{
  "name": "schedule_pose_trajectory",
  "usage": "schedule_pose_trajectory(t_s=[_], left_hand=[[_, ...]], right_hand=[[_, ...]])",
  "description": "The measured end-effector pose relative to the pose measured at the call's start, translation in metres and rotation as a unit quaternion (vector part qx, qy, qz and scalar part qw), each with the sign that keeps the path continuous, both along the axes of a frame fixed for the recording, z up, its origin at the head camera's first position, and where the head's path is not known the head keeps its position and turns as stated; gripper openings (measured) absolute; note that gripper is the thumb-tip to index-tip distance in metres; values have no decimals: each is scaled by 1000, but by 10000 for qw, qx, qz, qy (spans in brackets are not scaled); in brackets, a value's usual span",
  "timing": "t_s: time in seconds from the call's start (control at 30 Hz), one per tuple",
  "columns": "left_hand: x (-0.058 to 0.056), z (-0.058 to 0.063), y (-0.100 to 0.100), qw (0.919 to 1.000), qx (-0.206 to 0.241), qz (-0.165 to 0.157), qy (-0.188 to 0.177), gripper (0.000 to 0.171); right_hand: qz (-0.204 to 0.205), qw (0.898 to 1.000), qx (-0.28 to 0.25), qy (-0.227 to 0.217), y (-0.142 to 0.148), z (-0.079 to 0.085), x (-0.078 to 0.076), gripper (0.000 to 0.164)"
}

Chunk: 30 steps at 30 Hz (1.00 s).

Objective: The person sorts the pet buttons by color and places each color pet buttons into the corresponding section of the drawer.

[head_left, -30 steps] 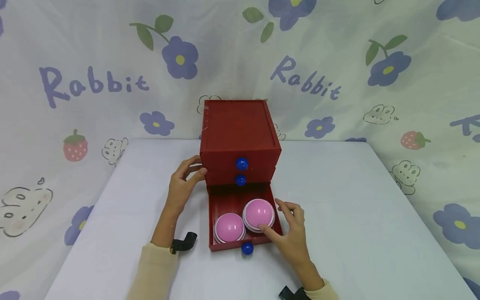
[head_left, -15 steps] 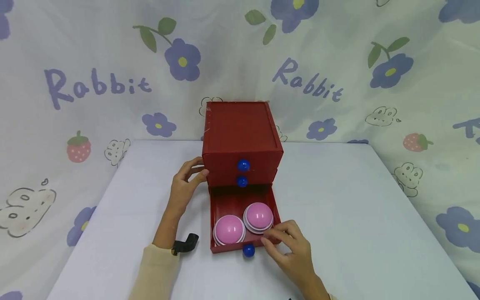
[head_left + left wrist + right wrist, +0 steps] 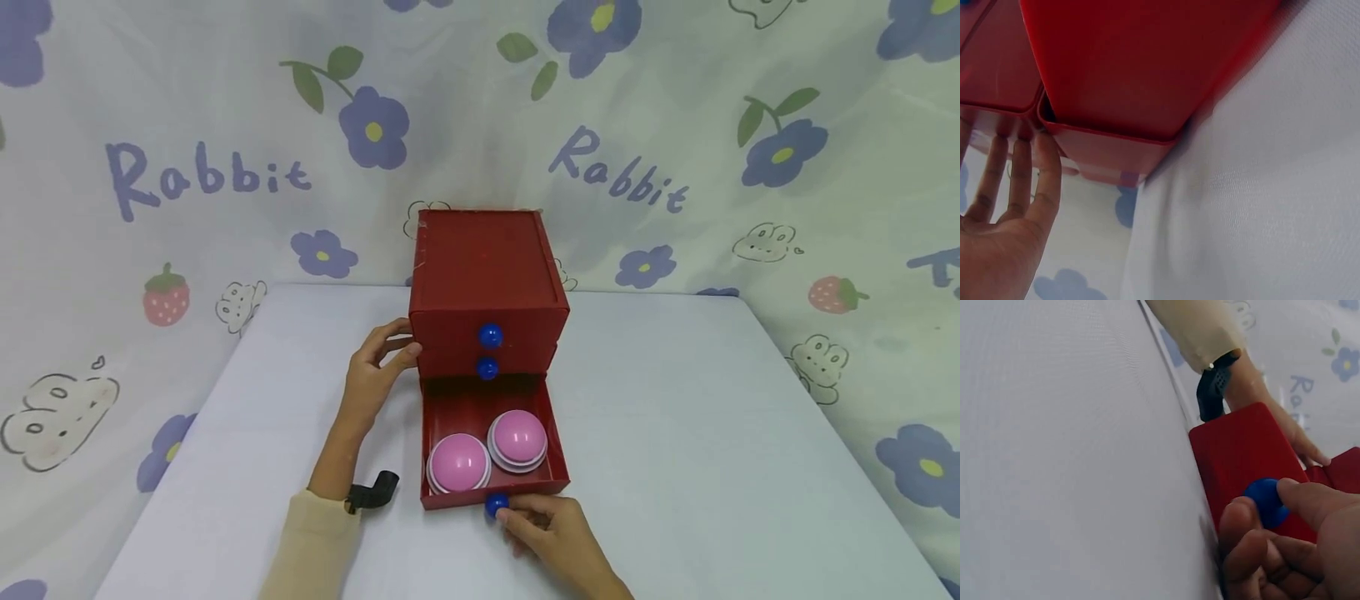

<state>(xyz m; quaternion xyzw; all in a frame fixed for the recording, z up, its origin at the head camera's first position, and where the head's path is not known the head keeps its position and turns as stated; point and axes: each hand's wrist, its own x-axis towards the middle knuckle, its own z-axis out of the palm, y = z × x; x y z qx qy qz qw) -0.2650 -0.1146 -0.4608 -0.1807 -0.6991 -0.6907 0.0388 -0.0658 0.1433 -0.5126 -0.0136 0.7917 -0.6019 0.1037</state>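
A red drawer box (image 3: 487,258) stands on the table with its bottom drawer (image 3: 450,408) pulled out. Two pink domes with white rims lie in that drawer, a front-left dome (image 3: 458,463) and a back-right dome (image 3: 520,437). My right hand (image 3: 558,533) pinches the drawer's blue knob (image 3: 1266,501) between thumb and fingers. Against the box's left side rests my left hand (image 3: 375,375); the left wrist view shows its straight fingers (image 3: 1020,175) touching the red wall. Two more blue knobs, an upper knob (image 3: 491,336) and a middle knob (image 3: 487,368), sit on the box's front.
White cloth covers the table (image 3: 675,433). Behind it hangs a curtain (image 3: 465,125) printed with flowers, rabbits and lettering, close to the back of the box. A black wrist mount (image 3: 375,490) juts from the left wrist beside the drawer.
My right hand has let go of the back-right pink dome, moved down past the drawer's front corner and taken the blue knob. The left hand stays at the box's side.
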Motion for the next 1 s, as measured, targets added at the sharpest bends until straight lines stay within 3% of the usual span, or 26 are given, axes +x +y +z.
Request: schedule_pose_trajectory(t_s=[0.37,0.67,1.0], left_hand=[[-2,-2,-2,10000,-20,61,-41,46],[12,22,1,9999,-141,38,-57,45],[15,23,4,9999,-58,40,-135,45]], right_hand=[[-23,9978,-412,519,-3,-7,-13,21],[-46,9970,-372,681,-4,-10,-30,21],[-59,9956,-349,864,0,-12,-44,20]])
